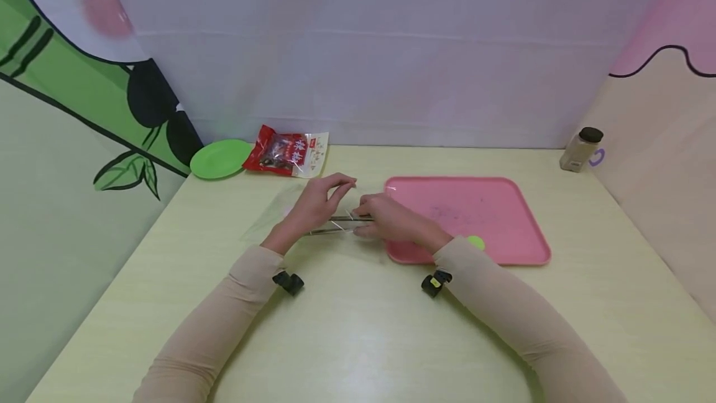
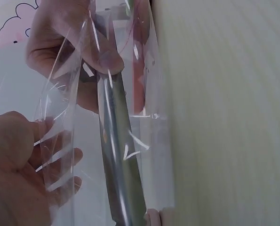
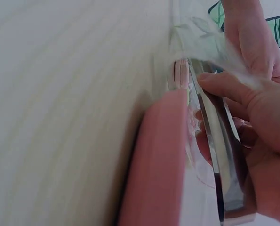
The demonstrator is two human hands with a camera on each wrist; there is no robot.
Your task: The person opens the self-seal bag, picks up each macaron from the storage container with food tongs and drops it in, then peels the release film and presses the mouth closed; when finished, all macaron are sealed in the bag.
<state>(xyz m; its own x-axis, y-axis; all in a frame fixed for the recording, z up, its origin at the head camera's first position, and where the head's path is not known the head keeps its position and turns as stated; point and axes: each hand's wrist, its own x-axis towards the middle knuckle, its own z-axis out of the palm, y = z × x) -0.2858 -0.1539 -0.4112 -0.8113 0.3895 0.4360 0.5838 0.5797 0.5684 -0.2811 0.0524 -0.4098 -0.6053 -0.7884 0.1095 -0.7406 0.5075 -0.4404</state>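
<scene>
My right hand point(image 1: 394, 216) grips a pair of metal tongs point(image 2: 118, 155), thumb on top of one arm. The tongs point leftward over the table and overlap a clear plastic bag point(image 1: 268, 213), whose film shows around them in the left wrist view. With thumb and forefinger together, my left hand point(image 1: 313, 207) pinches the bag's film, just beyond the tongs. A small pink thing point(image 3: 180, 74) shows by the tongs' far end in the right wrist view; its kind is unclear. The left edge of a pink tray point(image 1: 503, 216) lies under my right hand.
A round yellow-green thing point(image 1: 476, 242) shows on the tray beside my right sleeve. At the back left are a green plate point(image 1: 220, 159) and a red and white food packet point(image 1: 291, 153). A black-capped jar point(image 1: 580, 150) stands at the back right.
</scene>
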